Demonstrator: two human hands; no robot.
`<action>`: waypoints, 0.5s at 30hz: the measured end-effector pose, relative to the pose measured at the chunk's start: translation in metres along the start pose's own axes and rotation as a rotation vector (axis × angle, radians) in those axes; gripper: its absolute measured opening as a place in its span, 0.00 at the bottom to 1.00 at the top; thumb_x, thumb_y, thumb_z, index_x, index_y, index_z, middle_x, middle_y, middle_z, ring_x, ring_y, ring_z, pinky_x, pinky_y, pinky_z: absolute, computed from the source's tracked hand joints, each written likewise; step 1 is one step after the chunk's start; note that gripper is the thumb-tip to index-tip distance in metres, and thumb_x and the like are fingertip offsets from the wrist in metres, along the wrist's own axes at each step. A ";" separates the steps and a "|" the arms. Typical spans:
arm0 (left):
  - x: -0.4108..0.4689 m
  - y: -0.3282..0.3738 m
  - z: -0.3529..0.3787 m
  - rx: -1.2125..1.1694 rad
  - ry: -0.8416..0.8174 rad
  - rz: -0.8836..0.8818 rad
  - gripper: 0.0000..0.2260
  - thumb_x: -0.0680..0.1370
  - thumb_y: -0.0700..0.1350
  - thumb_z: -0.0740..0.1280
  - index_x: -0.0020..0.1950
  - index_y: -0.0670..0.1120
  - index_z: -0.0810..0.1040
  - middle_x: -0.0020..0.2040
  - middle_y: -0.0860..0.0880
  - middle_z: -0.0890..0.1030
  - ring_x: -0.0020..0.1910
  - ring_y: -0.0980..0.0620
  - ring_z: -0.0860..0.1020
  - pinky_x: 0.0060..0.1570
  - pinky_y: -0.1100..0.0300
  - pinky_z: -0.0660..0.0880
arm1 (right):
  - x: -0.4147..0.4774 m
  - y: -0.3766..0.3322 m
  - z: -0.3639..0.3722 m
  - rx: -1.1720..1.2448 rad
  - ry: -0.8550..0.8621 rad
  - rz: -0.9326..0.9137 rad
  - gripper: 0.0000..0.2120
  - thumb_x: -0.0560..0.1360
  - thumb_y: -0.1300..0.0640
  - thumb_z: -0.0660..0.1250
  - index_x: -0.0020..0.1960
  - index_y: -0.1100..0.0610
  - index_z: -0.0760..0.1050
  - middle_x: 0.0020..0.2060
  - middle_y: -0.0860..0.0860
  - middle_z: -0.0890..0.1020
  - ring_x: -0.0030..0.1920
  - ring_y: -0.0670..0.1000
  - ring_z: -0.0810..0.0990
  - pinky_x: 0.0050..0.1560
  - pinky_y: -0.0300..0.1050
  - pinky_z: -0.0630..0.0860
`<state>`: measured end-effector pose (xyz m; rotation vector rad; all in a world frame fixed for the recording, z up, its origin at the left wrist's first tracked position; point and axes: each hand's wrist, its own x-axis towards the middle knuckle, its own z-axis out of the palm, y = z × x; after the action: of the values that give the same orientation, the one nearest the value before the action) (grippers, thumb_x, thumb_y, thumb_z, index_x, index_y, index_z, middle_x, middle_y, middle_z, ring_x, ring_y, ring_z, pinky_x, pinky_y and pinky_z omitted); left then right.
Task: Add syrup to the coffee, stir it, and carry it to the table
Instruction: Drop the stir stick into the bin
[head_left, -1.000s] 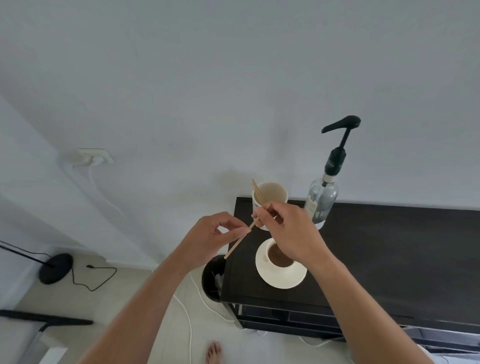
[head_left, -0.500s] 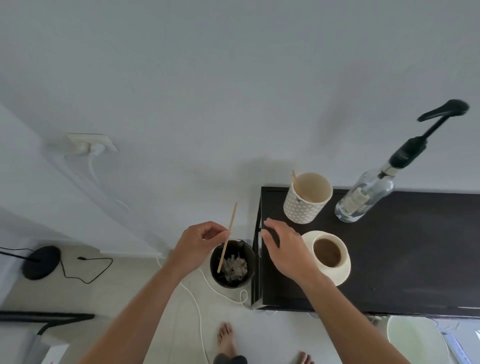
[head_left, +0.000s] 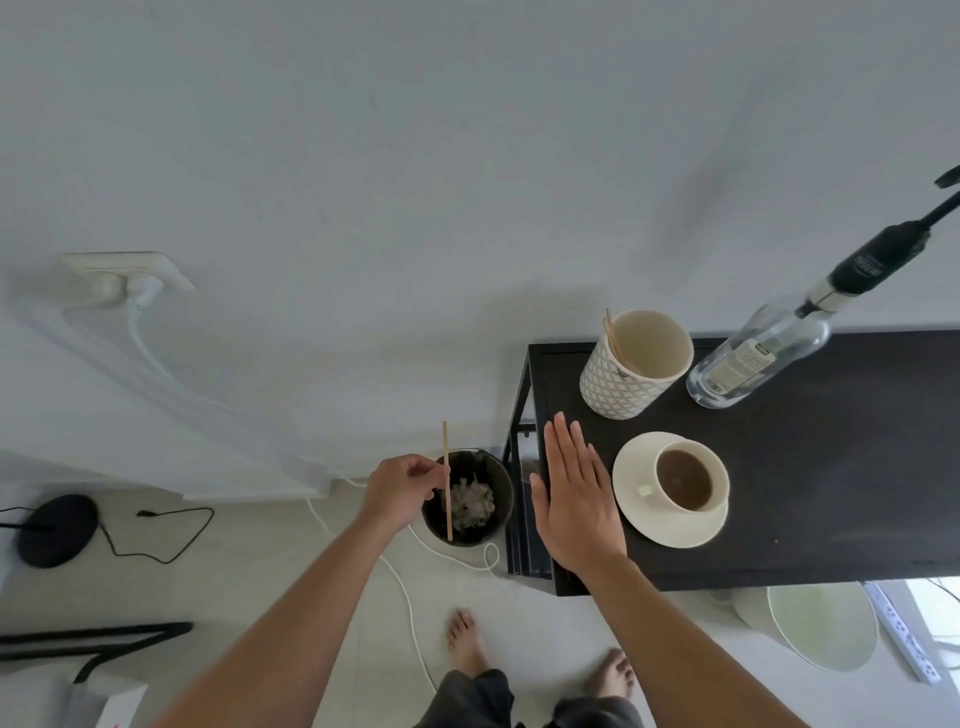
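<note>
While the left hand pinches a wooden stir stick between thumb and fingertips, the stick stands roughly upright over the dark round bin on the floor, lower end inside the bin's outline. Bin holds crumpled pale waste.

Right hand is flat, fingers together and extended, grasping nothing. It lies over the left edge of the black surface; can't tell if the palm actually touches.

Coffee cup: cream, on a cream saucer, brown liquid inside, small handle facing left. Sits on the surface just right of the right hand, not touching it.

Behind the cup: patterned paper cup with a grey diamond print, a couple more wooden sticks leaning on its inner left wall. Right of that, a clear glass syrup bottle with a black pump head, nozzle cut by the frame edge. Bottle has a white label with small print and a barcode; text too small to read. Pump collar has pale lettering, also unreadable.

Floor: white cable running past the bin and looping near the surface's leg, bare feet below, pale bucket and a white power strip under the right end. Wall socket with a white plug at left. Black round lamp base far left.
</note>
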<state>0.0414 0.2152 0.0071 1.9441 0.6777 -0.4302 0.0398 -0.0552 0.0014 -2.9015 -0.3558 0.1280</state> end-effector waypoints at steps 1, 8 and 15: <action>0.005 0.001 0.001 -0.002 -0.005 -0.013 0.07 0.81 0.50 0.80 0.45 0.51 0.91 0.45 0.49 0.93 0.44 0.47 0.91 0.45 0.60 0.77 | 0.000 0.000 0.000 0.001 0.011 -0.001 0.34 0.92 0.45 0.49 0.93 0.57 0.47 0.94 0.53 0.46 0.93 0.53 0.44 0.92 0.56 0.52; 0.030 -0.003 0.003 0.155 -0.020 -0.063 0.16 0.88 0.53 0.71 0.44 0.46 0.88 0.42 0.48 0.88 0.51 0.40 0.86 0.50 0.51 0.77 | 0.001 0.003 0.003 0.016 0.093 0.008 0.32 0.92 0.47 0.55 0.93 0.57 0.55 0.93 0.51 0.53 0.93 0.52 0.49 0.91 0.56 0.58; 0.030 -0.017 0.005 0.111 -0.074 -0.083 0.11 0.89 0.45 0.66 0.57 0.43 0.88 0.54 0.46 0.91 0.54 0.39 0.90 0.52 0.54 0.80 | 0.003 0.003 0.005 0.026 0.114 0.007 0.32 0.92 0.47 0.56 0.93 0.56 0.55 0.93 0.51 0.54 0.93 0.51 0.49 0.91 0.57 0.59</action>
<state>0.0536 0.2247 -0.0241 1.9981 0.7007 -0.5995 0.0424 -0.0560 -0.0043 -2.8689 -0.3211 -0.0314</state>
